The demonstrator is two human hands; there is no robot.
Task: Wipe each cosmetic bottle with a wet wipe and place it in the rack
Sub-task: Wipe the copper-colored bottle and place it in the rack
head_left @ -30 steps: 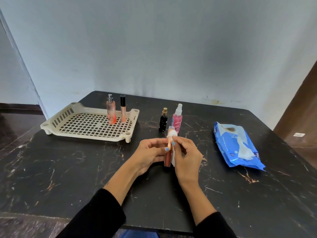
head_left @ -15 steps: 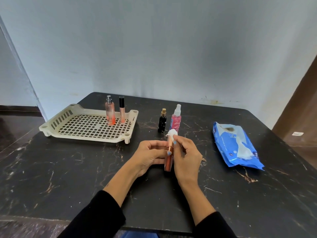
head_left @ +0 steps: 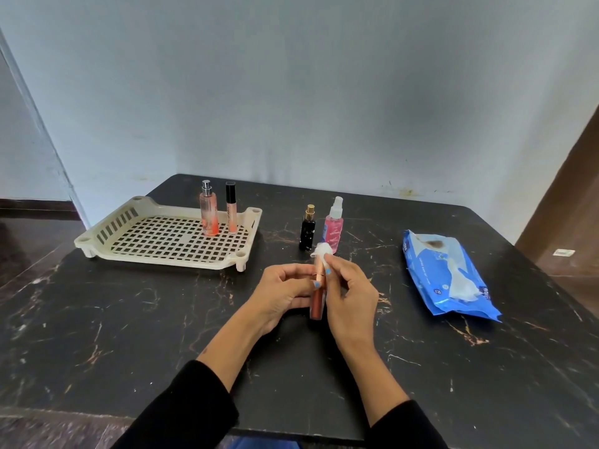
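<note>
My left hand [head_left: 285,291] holds a slim copper-brown cosmetic tube [head_left: 318,301] upright near the table's middle. My right hand [head_left: 351,294] pinches a white wet wipe [head_left: 322,249] against the tube's top. A cream plastic rack [head_left: 107,231] sits at the back left. In it stand a peach spray bottle [head_left: 208,213] and a thin tube with a black cap [head_left: 231,209]. Just beyond my hands, a small black bottle with a gold cap [head_left: 307,230] and a pink spray bottle [head_left: 333,226] stand on the table.
A blue pack of wet wipes [head_left: 449,278] lies flat at the right, with a wipe poking out. The black marble table [head_left: 129,319] meets a pale wall behind. A brown door or panel [head_left: 573,196] stands at the far right.
My right hand has slid the wipe up the tube toward its cap. The tube stays held in my left hand, and the view has shifted slightly.
</note>
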